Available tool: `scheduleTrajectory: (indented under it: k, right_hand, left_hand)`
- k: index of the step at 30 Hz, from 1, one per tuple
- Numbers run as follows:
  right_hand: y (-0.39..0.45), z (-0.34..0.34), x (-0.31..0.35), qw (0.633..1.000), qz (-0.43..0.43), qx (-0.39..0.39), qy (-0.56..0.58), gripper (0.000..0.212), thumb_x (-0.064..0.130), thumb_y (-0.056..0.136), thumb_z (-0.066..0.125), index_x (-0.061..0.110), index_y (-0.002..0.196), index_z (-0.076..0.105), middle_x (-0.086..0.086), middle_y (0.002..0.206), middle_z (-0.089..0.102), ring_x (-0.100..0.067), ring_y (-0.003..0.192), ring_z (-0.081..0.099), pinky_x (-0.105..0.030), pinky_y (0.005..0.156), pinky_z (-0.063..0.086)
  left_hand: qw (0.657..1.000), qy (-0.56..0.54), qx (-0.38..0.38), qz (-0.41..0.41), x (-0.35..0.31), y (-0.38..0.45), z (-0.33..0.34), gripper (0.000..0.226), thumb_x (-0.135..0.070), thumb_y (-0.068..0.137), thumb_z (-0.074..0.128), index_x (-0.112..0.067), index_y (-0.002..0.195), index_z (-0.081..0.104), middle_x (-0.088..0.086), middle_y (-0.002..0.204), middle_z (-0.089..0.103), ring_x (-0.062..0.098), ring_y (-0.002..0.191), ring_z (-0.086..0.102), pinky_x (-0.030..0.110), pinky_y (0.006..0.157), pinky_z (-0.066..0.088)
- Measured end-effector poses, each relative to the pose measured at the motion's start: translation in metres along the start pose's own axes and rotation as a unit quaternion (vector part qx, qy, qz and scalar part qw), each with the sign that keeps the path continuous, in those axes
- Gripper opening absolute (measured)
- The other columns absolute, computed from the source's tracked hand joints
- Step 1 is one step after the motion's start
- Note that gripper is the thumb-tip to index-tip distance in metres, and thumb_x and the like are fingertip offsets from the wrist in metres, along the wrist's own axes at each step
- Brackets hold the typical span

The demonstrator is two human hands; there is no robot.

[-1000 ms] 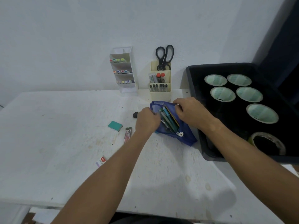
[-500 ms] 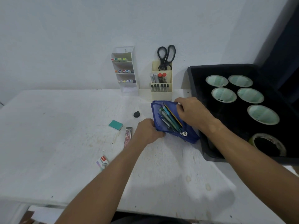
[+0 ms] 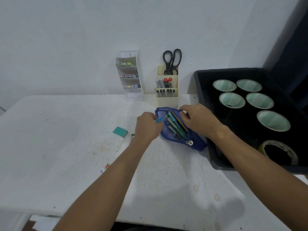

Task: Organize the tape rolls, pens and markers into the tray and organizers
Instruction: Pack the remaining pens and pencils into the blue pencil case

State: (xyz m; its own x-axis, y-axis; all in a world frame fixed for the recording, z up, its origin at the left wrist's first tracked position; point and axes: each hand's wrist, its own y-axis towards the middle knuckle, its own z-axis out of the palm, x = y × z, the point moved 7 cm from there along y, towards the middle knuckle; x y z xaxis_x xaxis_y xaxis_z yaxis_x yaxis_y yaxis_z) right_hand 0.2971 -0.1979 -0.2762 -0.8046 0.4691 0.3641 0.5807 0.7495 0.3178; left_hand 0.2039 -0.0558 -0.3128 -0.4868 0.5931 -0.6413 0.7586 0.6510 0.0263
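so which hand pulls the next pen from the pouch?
Probably left: it's already pinching something blue at the pouch mouth. Right grips the far edge, holding it open.

Single head view: looks forward and down, near table point(image 3: 70, 147), facing wall point(image 3: 66, 39).

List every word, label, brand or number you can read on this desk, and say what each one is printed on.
No text can be read for certain.
Small red and white packet near the table's front edge: printing, too blurred to read.
Slim case beside the left hand: too small to read.
Round tag on the blue pouch: a dark mark, unreadable.
Markers in the cream organizer: labels too small.
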Motion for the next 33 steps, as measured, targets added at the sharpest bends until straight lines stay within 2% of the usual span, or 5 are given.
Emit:
scheduleTrajectory:
  k: [8, 18, 22, 27, 33]
  right_hand:
    - [0.001, 0.0, 0.0, 1.0, -0.006, 0.001, -0.007, 0.029, 0.025, 0.096, 0.044, 0.015, 0.112, 0.066, -0.007, 0.089, 0.073, -0.022, 0.076, 0.065, -0.033, 0.071, 0.054]
    - [0.002, 0.005, -0.004, 1.0, -0.007, 0.018, 0.007, 0.03, 0.027, 0.097, 0.044, 0.016, 0.117, 0.063, -0.006, 0.092, 0.072, -0.018, 0.078, 0.065, -0.034, 0.073, 0.056]
    - [0.002, 0.005, -0.004, 1.0, -0.002, 0.023, 0.013, 0.031, 0.03, 0.097, 0.045, 0.016, 0.117, 0.064, -0.005, 0.091, 0.073, -0.018, 0.077, 0.066, -0.032, 0.073, 0.056]
    - [0.004, 0.009, -0.006, 0.999, 0.005, 0.038, 0.007, 0.035, 0.039, 0.096, 0.046, 0.016, 0.11, 0.069, -0.002, 0.087, 0.074, -0.014, 0.072, 0.065, -0.022, 0.065, 0.047]
    - [0.002, 0.006, -0.006, 0.999, 0.012, 0.035, 0.019, 0.034, 0.038, 0.096, 0.047, 0.016, 0.111, 0.068, -0.002, 0.09, 0.074, -0.013, 0.074, 0.065, -0.022, 0.065, 0.047]
  left_hand:
    - [0.973, -0.151, 0.005, -0.176, -0.008, 0.023, 0.035, 0.012, -0.014, 0.071, 0.069, -0.011, 0.07, 0.057, 0.003, 0.067, 0.06, 0.017, 0.061, 0.059, 0.018, 0.04, 0.037]
    - [0.964, -0.228, -0.034, -0.131, 0.006, 0.017, 0.03, 0.031, 0.0, 0.075, 0.063, -0.011, 0.104, 0.07, 0.006, 0.1, 0.071, 0.02, 0.086, 0.066, 0.029, 0.074, 0.056]
    - [0.982, -0.12, -0.102, -0.105, 0.025, 0.026, -0.005, 0.023, -0.008, 0.084, 0.06, -0.009, 0.107, 0.062, 0.006, 0.107, 0.065, 0.017, 0.091, 0.057, 0.024, 0.073, 0.043]
    - [0.993, 0.077, 0.014, -0.086, 0.049, 0.04, -0.005, 0.038, -0.021, 0.091, 0.058, -0.009, 0.126, 0.05, 0.013, 0.127, 0.046, 0.025, 0.103, 0.055, 0.029, 0.082, 0.045]
    - [0.99, 0.132, 0.035, -0.037, 0.051, 0.035, -0.002, 0.024, -0.021, 0.095, 0.053, -0.007, 0.112, 0.062, 0.012, 0.11, 0.064, 0.02, 0.092, 0.058, 0.025, 0.08, 0.042]
